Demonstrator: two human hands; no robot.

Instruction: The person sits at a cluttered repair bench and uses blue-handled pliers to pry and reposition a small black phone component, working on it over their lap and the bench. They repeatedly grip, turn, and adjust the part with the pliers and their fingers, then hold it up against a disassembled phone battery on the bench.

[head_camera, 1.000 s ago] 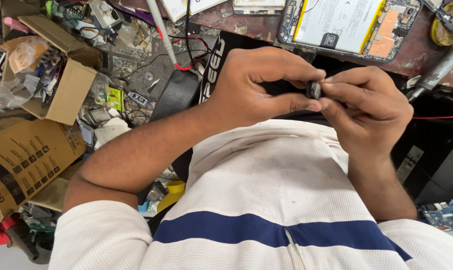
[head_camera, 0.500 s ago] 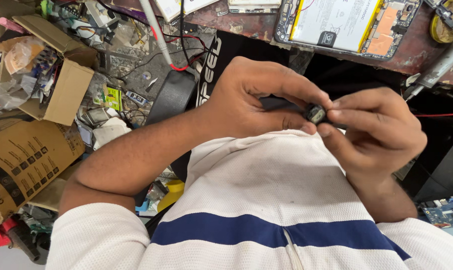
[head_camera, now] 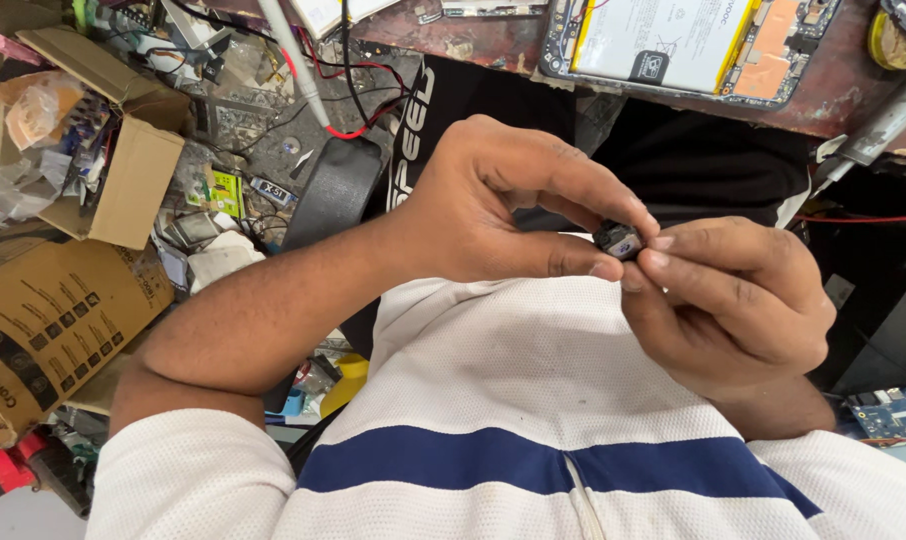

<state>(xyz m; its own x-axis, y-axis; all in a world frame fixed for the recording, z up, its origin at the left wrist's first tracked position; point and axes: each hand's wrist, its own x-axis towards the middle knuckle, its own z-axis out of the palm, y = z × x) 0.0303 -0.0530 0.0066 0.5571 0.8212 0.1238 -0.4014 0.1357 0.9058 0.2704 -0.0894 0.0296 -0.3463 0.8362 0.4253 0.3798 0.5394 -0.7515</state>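
In the head view a small dark part (head_camera: 618, 240) sits over the lap, in front of the white shirt (head_camera: 533, 380), too small to tell its long axis or facing. The left hand (head_camera: 503, 205) reaches across, fingers (head_camera: 573, 268) pinching the part. The right hand (head_camera: 738, 300) curls inward, its fingertips (head_camera: 663, 245) pinching it from the other side.

A white textured shirt (head_camera: 533, 380) with short sleeves is worn, crossed by a broad navy band (head_camera: 443, 460) at the chest. Black trousers (head_camera: 703, 160) with white lettering are seen below. Both forearms are left bare.
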